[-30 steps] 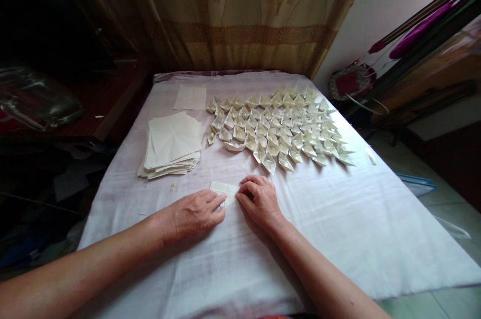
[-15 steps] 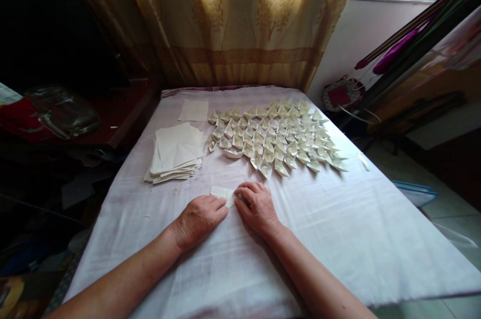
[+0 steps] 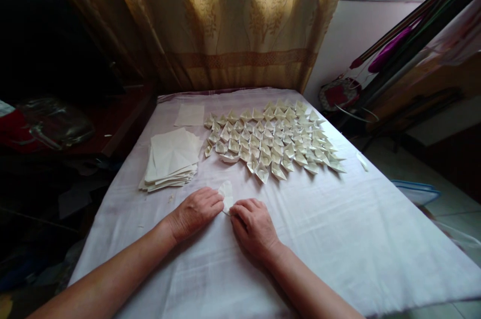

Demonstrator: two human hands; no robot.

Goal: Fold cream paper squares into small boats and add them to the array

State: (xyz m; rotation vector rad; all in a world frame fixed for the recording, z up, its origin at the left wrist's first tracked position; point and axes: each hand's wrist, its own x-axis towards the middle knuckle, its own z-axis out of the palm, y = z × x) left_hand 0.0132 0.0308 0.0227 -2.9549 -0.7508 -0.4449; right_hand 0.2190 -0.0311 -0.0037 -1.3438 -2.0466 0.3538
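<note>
A small folded piece of cream paper [image 3: 226,193] stands between my two hands on the white cloth. My left hand [image 3: 195,211] rests knuckles up on the cloth, fingertips pinched on the paper's left side. My right hand [image 3: 253,224] curls its fingers against the paper's lower right edge. Both hands meet at the paper. Beyond them lie many folded paper boats [image 3: 271,138] in tight rows. A stack of flat cream paper squares [image 3: 171,157] sits to the left.
The table's white cloth [image 3: 338,239] covers the whole top. A single flat sheet [image 3: 190,114] lies at the back left. A paper scrap [image 3: 363,161] lies near the right edge. A patterned curtain [image 3: 225,23] hangs behind. Dark clutter sits left, poles lean right.
The paper lay flat as a strip under my fingers; now it is turned up on edge between the hands. Both hands drew slightly nearer to me. The camera tilted up.
</note>
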